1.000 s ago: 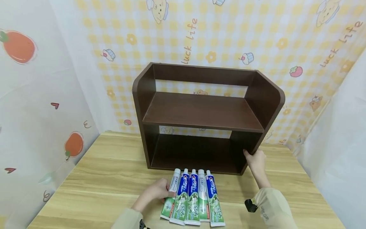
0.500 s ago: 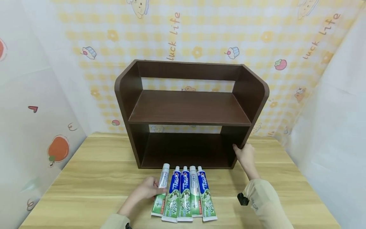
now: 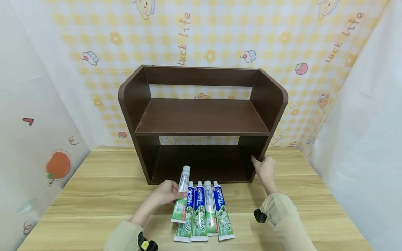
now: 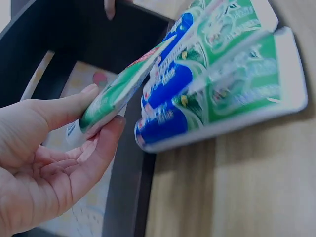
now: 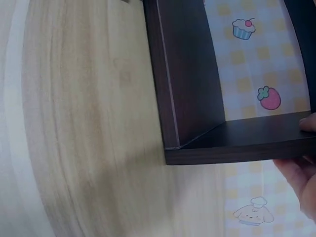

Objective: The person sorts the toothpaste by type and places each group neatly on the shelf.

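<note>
My left hand (image 3: pixel 164 192) pinches a white-and-green toothpaste tube (image 3: pixel 180 204) between thumb and fingers, raised and overlapping its neighbour in the head view. In the left wrist view the pinched tube (image 4: pixel 118 91) is tilted with its cap end near my palm. Several more tubes lie side by side on the table: blue-and-green ones (image 3: pixel 199 212) and another white-and-green tube (image 3: pixel 211 212). Behind them stands a dark brown two-tier shelf (image 3: pixel 202 134). My right hand (image 3: pixel 265 170) grips its right side panel (image 5: pixel 247 153), thumb inside and fingers outside.
The light wood table (image 3: pixel 103 202) carries the shelf and tubes. Yellow checked cloth (image 3: pixel 210 35) with cartoon prints hangs behind the shelf. White sheets (image 3: pixel 351 115) close in both sides. A black wrist camera (image 3: pixel 260 216) sits on the right sleeve.
My left hand has lifted the leftmost toothpaste tube from the row and moved it forward toward the shelf. The right hand keeps its grip on the side panel. The head view has shifted right.
</note>
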`<state>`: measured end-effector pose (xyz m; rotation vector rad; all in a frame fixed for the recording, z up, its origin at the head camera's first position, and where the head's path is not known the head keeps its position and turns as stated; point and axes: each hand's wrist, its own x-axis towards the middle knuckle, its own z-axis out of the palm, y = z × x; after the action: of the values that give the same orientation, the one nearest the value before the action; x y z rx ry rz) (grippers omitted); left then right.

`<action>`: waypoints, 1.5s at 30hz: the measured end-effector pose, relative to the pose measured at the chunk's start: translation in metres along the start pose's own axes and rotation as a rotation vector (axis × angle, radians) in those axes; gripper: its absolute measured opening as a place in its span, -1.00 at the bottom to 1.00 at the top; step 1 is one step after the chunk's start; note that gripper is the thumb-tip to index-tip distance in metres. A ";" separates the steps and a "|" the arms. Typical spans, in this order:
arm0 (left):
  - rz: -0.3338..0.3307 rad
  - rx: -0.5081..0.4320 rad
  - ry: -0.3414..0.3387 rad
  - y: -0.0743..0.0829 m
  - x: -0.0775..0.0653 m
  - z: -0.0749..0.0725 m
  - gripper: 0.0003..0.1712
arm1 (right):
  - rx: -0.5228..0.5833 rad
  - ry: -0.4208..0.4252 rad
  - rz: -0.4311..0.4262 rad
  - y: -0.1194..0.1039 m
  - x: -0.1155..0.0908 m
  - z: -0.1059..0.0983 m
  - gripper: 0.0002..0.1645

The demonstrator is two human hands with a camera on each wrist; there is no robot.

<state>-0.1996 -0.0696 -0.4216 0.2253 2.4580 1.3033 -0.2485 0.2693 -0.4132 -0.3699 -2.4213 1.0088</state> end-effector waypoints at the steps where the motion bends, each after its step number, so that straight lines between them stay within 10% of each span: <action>1: -0.002 0.010 0.002 0.005 0.004 0.002 -0.72 | 0.004 0.002 0.002 0.001 0.000 0.000 -0.60; 22: 0.039 -0.053 -0.047 0.073 0.077 0.035 -0.65 | -0.006 -0.010 0.073 0.008 0.002 0.000 -0.57; 38: -0.046 -0.284 -0.024 0.074 0.141 0.080 -0.63 | 0.051 -0.072 0.100 0.005 0.004 0.001 -0.63; 45: -0.039 -0.340 0.014 0.073 0.164 0.101 -0.27 | 0.058 -0.081 0.108 0.003 0.000 0.001 -0.60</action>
<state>-0.3151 0.0984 -0.4509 0.0812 2.1925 1.6794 -0.2490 0.2706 -0.4157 -0.4522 -2.4601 1.1585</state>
